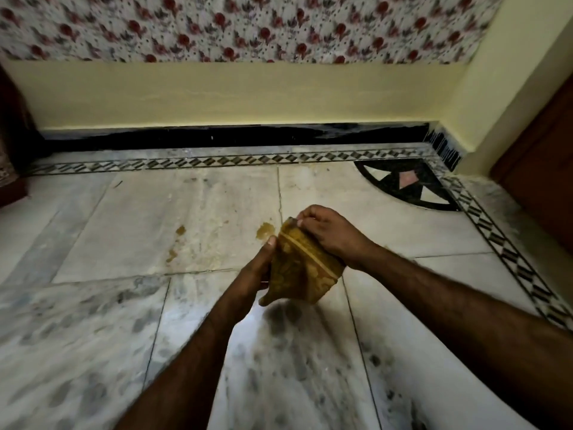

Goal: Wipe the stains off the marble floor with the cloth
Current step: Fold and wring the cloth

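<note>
The marble floor (403,218) is not yet clean. The yellow cloth (302,268) is held bunched above it. The right hand (328,234) pinches its top edge and the left hand (257,271) grips its side. Yellow-brown stains (265,230) lie unwiped just beyond.

I see the mustard-yellow patterned cloth (302,265), pale-striped, bunched up and raised off the grey-veined marble floor (124,305). Brownish-yellow stains (265,229) sit on the white slab just beyond it, with smaller spots (180,230) farther left.
</note>
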A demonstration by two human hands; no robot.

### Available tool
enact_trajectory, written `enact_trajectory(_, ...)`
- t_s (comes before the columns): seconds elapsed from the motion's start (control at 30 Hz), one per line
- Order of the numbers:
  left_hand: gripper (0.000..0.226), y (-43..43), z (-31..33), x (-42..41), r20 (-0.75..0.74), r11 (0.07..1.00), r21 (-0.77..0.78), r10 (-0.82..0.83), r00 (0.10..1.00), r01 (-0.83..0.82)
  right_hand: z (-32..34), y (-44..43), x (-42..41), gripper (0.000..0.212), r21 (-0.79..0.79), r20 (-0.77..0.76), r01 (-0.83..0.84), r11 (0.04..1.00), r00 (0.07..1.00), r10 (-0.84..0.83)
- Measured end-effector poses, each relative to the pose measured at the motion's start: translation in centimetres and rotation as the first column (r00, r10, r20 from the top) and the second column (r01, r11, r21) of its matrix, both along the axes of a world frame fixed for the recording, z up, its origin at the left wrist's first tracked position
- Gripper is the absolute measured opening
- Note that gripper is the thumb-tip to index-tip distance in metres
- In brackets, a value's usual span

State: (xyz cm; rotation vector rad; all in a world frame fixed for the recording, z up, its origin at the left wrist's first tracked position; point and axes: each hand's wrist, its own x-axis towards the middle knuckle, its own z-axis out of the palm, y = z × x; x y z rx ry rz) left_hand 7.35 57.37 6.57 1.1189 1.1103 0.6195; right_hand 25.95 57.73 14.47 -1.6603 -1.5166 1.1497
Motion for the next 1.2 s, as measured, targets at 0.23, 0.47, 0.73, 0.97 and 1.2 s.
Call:
enact_trajectory(0.23, 0.040, 0.8, 2.7, 1.3, 0.186, 0.990, 0.139, -0.047, 0.981, 0.021, 5.6, 2.8, 1.0, 0.019, -0.106, -0.146, -0.072, 0.992, 0.988, 0.056)
enact_trajectory(0.47, 0.032, 3.1, 6.3, 1.8, 0.532, 0.962, -0.064, 0.259, 0.806, -0.267, 6.8, 5.5, 0.7, 0.036, -0.289, -0.595, -0.037, 0.957, 0.790, -0.149)
enact_trajectory(0.73, 0.041, 4.3, 5.7, 0.4, 0.621, 0.845, -0.417, 0.534, 0.573, -0.335, 1.9, 1.8, -0.6, 0.044, -0.213, -0.670, -0.135, 0.968, 0.741, -0.044)
enact_trajectory(0.97, 0.043, 4.6, 4.0, 0.2, 0.398, 0.825, -0.415, 0.544, 0.738, -0.384, 0.3, 1.6, -2.2, 0.054, -0.197, -0.513, 0.050, 0.979, 0.846, -0.146)
enact_trajectory(1.2, 0.031, 1.6, 4.9, 2.2, -0.153, 0.686, 0.426, 0.698, 0.700, -0.590, -0.1, 2.1, -2.7, 0.040, -0.110, -0.438, 0.274, 0.955, 0.849, -0.294)
